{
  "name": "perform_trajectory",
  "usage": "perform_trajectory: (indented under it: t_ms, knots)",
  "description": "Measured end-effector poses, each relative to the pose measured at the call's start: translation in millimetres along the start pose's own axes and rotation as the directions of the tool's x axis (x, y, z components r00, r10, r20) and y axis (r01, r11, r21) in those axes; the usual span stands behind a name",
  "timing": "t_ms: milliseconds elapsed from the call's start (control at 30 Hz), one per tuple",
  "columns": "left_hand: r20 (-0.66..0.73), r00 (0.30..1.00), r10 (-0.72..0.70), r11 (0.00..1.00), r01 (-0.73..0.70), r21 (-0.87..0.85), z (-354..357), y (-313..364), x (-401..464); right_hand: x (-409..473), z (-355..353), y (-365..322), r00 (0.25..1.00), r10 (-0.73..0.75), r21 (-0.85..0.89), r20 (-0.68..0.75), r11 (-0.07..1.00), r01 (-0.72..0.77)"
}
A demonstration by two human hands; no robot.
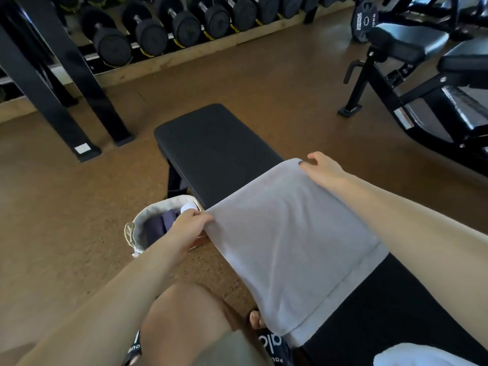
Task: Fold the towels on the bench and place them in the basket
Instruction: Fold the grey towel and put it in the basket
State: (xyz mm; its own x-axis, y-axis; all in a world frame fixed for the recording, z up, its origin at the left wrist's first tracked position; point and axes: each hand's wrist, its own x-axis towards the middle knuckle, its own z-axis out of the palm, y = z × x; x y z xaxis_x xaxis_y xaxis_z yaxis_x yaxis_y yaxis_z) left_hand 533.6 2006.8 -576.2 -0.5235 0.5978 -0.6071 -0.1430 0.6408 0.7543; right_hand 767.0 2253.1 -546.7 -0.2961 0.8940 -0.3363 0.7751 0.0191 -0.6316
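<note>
Both arms stretched fwd. Left hand (190,223) pinches grey towel (287,239) far-left corner; right hand (320,169) grips far-right corner. Towel lies across surface (211,143), basket (148,220) on floor left w/ folded towels inside.

A grey towel (287,247) is laid across the black padded table (216,151), its near part hanging over the table's left edge. Its far left corner is pinched by the left hand (191,223); its far right corner is held by the right hand (320,167). A lined basket (148,215) is seen on the floor (66,220) just beside the table, with dark and white cloth inside. A white towel (412,356) is noted on the near end. Dumbbells (158,30) are racked behind.
</note>
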Motion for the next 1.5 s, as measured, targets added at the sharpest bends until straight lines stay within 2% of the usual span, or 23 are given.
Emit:
perform_trajectory:
  t_ms: [167,267,367,467,567,700,833,933,1133,1267,1433,1500]
  knots:
    - [0.032,0.999,0.043,0.999,-0.043,-0.003,-8,-1,8,35,8,-15,1.0,0.026,0.084,0.003,0.996,-0.026]
    - [0.051,0.996,0.072,0.996,-0.069,-0.053,-19,10,18,51,9,-22,0.999,-0.004,0.166,-0.035,0.986,0.01]
    - [-0.023,0.994,0.108,0.986,-0.11,-0.122,-29,24,35,66,14,-39,0.993,-0.052,0.178,-0.107,0.982,0.07]
    - [-0.165,0.977,0.137,0.978,-0.16,-0.135,-35,35,55,79,25,-54,0.981,-0.066,0.146,-0.183,0.985,0.094]
    - [-0.264,0.958,0.115,0.986,-0.143,-0.09,-34,31,64,79,36,-52,0.984,-0.064,0.047,-0.168,0.996,0.073]
    - [-0.191,0.98,0.054,0.998,-0.048,0.038,-22,15,50,50,32,-34,0.983,-0.077,-0.043,-0.168,0.997,0.071]
    - [-0.039,0.999,-0.007,0.999,0.009,0.043,-3,2,22,12,11,-4,0.992,-0.093,-0.202,-0.088,0.977,0.073]
    - [0.048,0.999,-0.02,1.0,0.02,-0.007,10,-6,1,-8,-6,20,0.998,-0.058,-0.234,-0.018,0.971,0.052]
    - [0.076,0.996,-0.056,0.992,0.065,-0.111,31,-20,-40,-35,-19,49,1.0,-0.006,-0.257,0.002,0.966,0.006]
    - [0.074,0.996,-0.056,0.99,0.064,-0.124,42,-26,-65,-46,-24,57,0.999,-0.042,-0.198,-0.02,0.98,0.037]
    - [0.043,0.999,-0.016,0.966,0.026,-0.256,39,-26,-76,-60,-34,58,0.986,-0.101,-0.071,-0.135,0.993,0.092]
    - [0.064,0.998,-0.007,0.977,0.021,-0.213,41,-31,-80,-67,-32,65,0.98,-0.123,-0.093,-0.155,0.99,0.109]
